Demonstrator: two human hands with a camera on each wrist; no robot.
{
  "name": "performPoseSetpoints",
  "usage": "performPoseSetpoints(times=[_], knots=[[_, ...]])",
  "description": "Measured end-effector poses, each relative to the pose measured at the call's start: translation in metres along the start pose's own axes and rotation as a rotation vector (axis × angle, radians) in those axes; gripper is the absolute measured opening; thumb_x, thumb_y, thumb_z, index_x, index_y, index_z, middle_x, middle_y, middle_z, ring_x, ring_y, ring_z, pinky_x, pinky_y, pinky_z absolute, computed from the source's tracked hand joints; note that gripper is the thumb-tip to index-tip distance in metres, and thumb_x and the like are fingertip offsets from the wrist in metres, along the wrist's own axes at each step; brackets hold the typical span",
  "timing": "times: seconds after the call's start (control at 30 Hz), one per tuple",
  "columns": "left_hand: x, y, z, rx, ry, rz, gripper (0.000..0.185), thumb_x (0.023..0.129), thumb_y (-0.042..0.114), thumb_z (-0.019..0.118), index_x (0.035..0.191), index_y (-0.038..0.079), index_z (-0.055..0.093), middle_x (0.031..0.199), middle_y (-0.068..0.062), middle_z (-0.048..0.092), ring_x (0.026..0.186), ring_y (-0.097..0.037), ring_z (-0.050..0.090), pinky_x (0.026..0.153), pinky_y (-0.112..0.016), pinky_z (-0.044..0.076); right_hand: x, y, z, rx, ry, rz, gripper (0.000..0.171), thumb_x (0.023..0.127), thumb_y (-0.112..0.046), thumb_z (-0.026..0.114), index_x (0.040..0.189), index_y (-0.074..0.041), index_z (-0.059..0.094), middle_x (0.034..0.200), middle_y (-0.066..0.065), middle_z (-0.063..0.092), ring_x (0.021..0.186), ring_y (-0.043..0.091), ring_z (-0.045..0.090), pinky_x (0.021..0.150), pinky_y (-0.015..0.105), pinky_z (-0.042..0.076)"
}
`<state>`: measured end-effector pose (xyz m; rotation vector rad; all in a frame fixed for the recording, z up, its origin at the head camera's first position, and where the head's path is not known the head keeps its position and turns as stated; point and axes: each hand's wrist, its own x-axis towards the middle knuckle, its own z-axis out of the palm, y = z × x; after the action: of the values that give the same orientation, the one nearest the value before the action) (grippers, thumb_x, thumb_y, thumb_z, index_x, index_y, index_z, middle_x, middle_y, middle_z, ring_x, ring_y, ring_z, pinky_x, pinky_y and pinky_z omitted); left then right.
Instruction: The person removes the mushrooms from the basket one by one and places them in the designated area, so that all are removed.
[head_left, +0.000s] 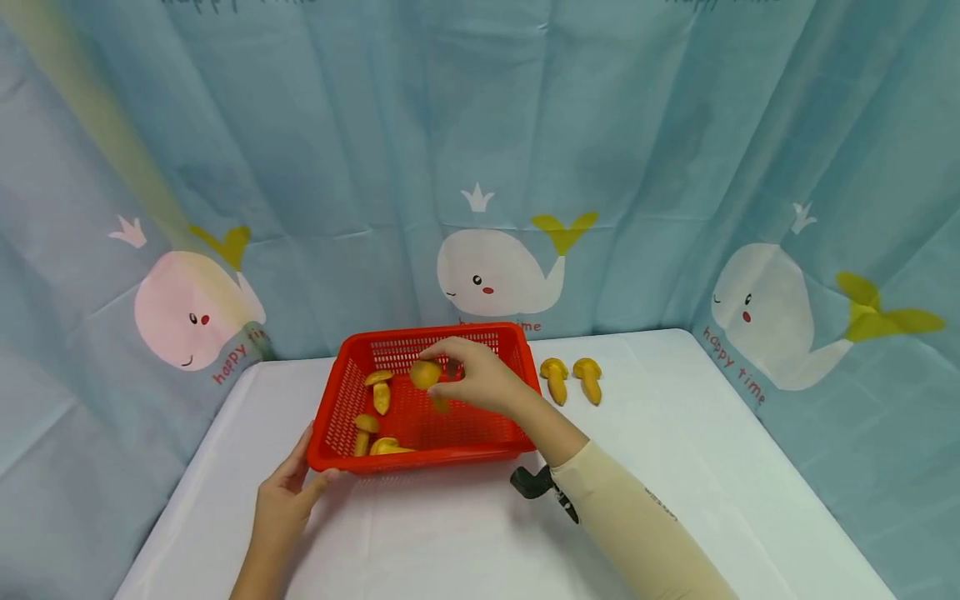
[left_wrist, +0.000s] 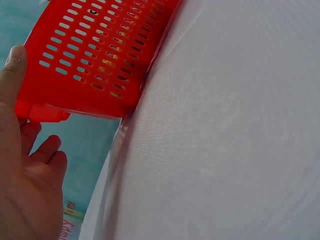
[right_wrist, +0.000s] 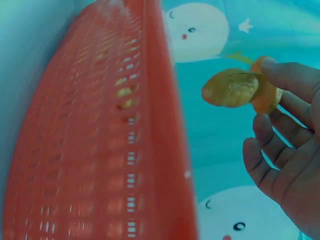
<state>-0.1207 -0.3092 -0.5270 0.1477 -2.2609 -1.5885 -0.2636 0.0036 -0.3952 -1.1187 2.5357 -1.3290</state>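
A red plastic basket (head_left: 465, 455) with slotted walls stands on the white table. My left hand (head_left: 283, 493) holds its near left corner, thumb on the front side and fingers at the left side; the left wrist view shows this thumb (left_wrist: 15, 62) against the rim. Over the basket, my right hand (head_left: 480, 377) pinches a yellow toy mushroom (head_left: 425, 374) by its cap. Seen from the right wrist, the stem of this mushroom (right_wrist: 231, 89) points away from the palm, above rim height. Inside the basket's left part lie three more mushrooms (head_left: 381, 393).
Two yellow mushrooms (head_left: 555, 380) lie side by side on the white tablecloth (head_left: 675, 467), right of the basket. A blue curtain (head_left: 360, 167) with whale prints hangs behind and at both sides. A black wrist mount (head_left: 531, 482) sits below my right forearm.
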Motion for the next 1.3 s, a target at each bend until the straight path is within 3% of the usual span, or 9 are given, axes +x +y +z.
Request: performPoseSetpoints(times=[0.4,0.6,0.9,1.13,1.3], knots=[[-0.001,0.000,0.004,0.028,-0.005,-0.046,0.077,0.090,0.017,0.079,0.157,0.029,0.042,0.161,0.002,0.042,0.143,0.004,0.040,0.102,-0.005,0.039,-0.033,0.021,-0.031,0.002,0.096,0.016,0.050,0.088,-0.025,0.084,0.134,-0.028,0.066,0.126,-0.015,0.060,0.092,0.017,0.060,0.074,0.031,0.059],[-0.001,0.001,0.005,0.033,-0.009,-0.032,0.078,0.090,0.015,0.080,0.157,0.028,0.042,0.161,0.001,0.042,0.141,0.006,0.040,0.102,-0.004,0.039,-0.050,0.028,-0.048,-0.024,0.142,0.012,0.050,0.087,-0.026,0.085,0.134,-0.027,0.066,0.124,-0.012,0.063,0.086,0.016,0.060,0.072,0.030,0.057],[-0.002,0.004,0.003,0.065,0.012,-0.056,0.077,0.091,0.024,0.079,0.157,0.033,0.040,0.161,0.002,0.042,0.145,-0.002,0.040,0.101,-0.006,0.040,-0.063,0.040,-0.064,-0.022,0.182,0.023,0.049,0.087,-0.023,0.085,0.132,-0.025,0.067,0.121,-0.007,0.065,0.089,0.020,0.060,0.071,0.030,0.058],[-0.003,0.004,0.003,0.046,0.001,-0.029,0.076,0.091,0.019,0.078,0.157,0.030,0.041,0.161,0.001,0.042,0.142,0.004,0.041,0.100,-0.004,0.041,-0.075,0.051,-0.075,-0.015,0.223,0.068,0.047,0.085,-0.023,0.086,0.130,-0.024,0.069,0.113,-0.004,0.066,0.087,0.022,0.060,0.070,0.029,0.057],[-0.002,0.003,0.003,0.041,0.007,-0.026,0.076,0.091,0.018,0.078,0.157,0.031,0.041,0.161,0.001,0.042,0.142,0.004,0.041,0.100,-0.004,0.040,-0.081,0.057,-0.086,-0.026,0.250,0.072,0.046,0.086,-0.025,0.086,0.129,-0.022,0.070,0.120,-0.003,0.067,0.089,0.026,0.061,0.077,0.035,0.056]])
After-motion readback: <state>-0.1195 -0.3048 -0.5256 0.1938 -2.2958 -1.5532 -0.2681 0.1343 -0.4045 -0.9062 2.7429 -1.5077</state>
